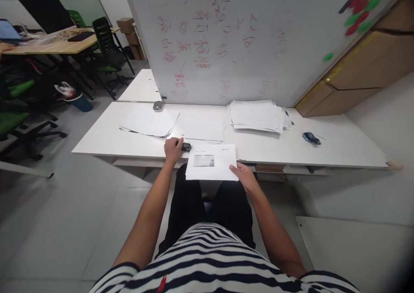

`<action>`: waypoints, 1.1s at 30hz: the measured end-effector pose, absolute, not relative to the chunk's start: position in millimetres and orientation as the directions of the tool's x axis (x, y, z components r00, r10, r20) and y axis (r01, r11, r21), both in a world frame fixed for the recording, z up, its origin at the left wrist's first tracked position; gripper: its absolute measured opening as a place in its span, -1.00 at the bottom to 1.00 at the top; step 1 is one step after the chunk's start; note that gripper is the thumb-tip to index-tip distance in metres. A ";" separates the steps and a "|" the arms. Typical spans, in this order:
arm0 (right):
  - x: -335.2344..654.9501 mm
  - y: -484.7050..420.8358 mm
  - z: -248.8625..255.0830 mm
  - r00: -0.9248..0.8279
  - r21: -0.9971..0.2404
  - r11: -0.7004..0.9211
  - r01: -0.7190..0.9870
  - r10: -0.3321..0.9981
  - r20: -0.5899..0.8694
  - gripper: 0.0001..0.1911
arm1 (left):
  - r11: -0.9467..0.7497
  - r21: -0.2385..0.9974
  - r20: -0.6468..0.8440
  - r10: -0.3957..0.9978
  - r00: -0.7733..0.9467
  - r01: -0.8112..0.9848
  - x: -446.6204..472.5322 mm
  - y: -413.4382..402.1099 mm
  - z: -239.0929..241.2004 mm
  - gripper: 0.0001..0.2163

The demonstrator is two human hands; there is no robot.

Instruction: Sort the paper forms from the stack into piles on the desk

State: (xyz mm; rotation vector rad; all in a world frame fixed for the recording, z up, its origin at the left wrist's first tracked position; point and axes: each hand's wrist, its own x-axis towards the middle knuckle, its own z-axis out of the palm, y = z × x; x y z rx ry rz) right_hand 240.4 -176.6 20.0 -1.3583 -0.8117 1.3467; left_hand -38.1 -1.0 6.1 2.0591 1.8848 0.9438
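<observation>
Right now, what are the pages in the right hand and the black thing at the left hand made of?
The pages look like matte white paper: thin, flat and printed. The black thing is perhaps hard plastic, smooth and slightly shiny, but it's too small to be sure.

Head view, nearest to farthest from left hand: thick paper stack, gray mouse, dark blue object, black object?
1. Black object: touching the left hand.
2. Gray mouse: beyond, slightly left.
3. Thick paper stack: right.
4. Dark blue object: far right.
</observation>
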 end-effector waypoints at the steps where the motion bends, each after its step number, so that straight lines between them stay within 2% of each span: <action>1: 252.4 -180.1 25.8 0.176 -0.951 -0.241 -0.194 0.945 -0.276 -0.49 | -0.169 0.539 0.322 0.947 -0.016 0.825 -38.0 -0.3 5.2 -0.67; 6: 300.2 -192.7 34.5 0.441 -0.983 -0.122 -0.135 0.882 -0.170 -0.54 | -0.171 0.513 0.340 0.940 -0.016 0.841 -37.3 0.5 2.7 -0.67; 10: 330.6 -176.2 28.4 0.533 -0.988 -0.153 0.001 0.836 -0.129 -0.57 | -0.158 0.477 0.379 0.925 -0.040 0.865 -33.6 -1.2 0.1 -0.68; 14: 378.3 -114.7 43.4 0.599 -0.982 -0.168 0.088 0.797 -0.083 -0.60 | -0.108 0.437 0.397 0.914 -0.084 0.893 -28.8 -1.9 -2.9 -0.70; 18: 430.4 -31.8 68.4 0.637 -0.913 -0.307 0.268 0.768 -0.071 -0.67 | -0.107 0.415 0.402 0.912 -0.076 0.904 -27.5 -2.5 -3.4 -0.69; 21: 452.2 10.1 78.1 0.676 -0.743 -0.478 0.469 0.735 -0.047 -0.60 | -0.099 0.419 0.396 0.914 -0.083 0.902 -27.5 -3.4 -2.3 -0.69; 24: 451.1 23.2 75.1 0.660 -0.472 -0.533 0.702 0.737 0.149 -0.27 | -0.098 0.444 0.385 0.918 -0.091 0.890 -27.6 -4.1 -1.6 -0.69; 26: 439.6 21.4 67.2 0.476 -0.290 -0.406 0.867 0.846 0.241 -0.12 | -0.104 0.454 0.381 0.920 -0.087 0.885 -27.8 -4.5 -1.5 -0.68; 29: 419.1 17.8 52.3 0.057 -0.064 -0.048 0.997 0.989 0.138 -0.11 | -0.105 0.441 0.376 0.923 -0.078 0.891 -28.5 -4.8 -1.4 -0.67; 31: 412.8 20.4 44.1 -0.059 0.015 0.059 0.998 0.998 0.038 -0.16 | -0.101 0.433 0.374 0.925 -0.076 0.896 -28.6 -4.6 -1.2 -0.67; 33: 416.1 27.7 39.4 -0.054 0.047 0.056 0.997 0.997 -0.047 -0.22 | -0.099 0.434 0.370 0.926 -0.077 0.895 -28.5 -4.2 -1.1 -0.67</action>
